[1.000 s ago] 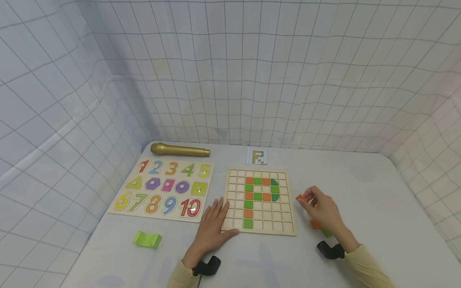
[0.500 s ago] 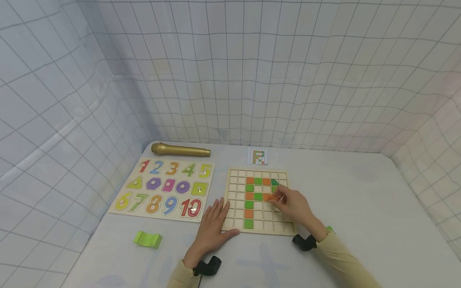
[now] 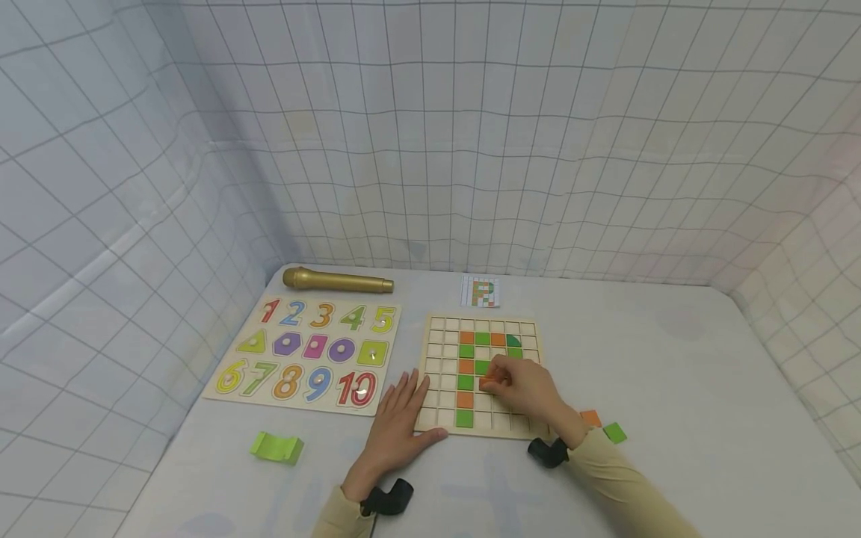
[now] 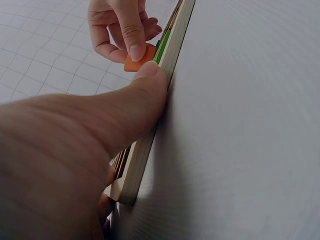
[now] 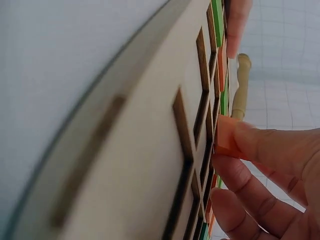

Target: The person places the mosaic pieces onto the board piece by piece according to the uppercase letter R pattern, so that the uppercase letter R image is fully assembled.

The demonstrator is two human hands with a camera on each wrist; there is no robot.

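Note:
My right hand (image 3: 528, 385) pinches an orange square tile (image 5: 227, 134) between thumb and fingers, just right of the green tile (image 3: 465, 382) in the coloured column. The tile is tilted, with one edge at the grid of the wooden board (image 3: 440, 430); whether it touches a cell's floor I cannot tell. Orange and green tiles fill a column and a loop on the board, and my right hand covers part of the loop. At the board's lower left corner my left hand (image 3: 397, 430) rests with fingers spread, its thumb (image 4: 145, 95) on the front rim.
An orange tile (image 3: 590, 418) and a green tile (image 3: 615, 433) lie right of the board. A pattern card (image 3: 480, 291) is behind it. To the left are a number puzzle (image 3: 303, 400), a gold microphone (image 3: 336, 281) and a light green block (image 3: 276, 447).
My right hand has carried the orange tile leftward from beside the board, over its right part, to the cell beside the column. My left hand has stayed in place.

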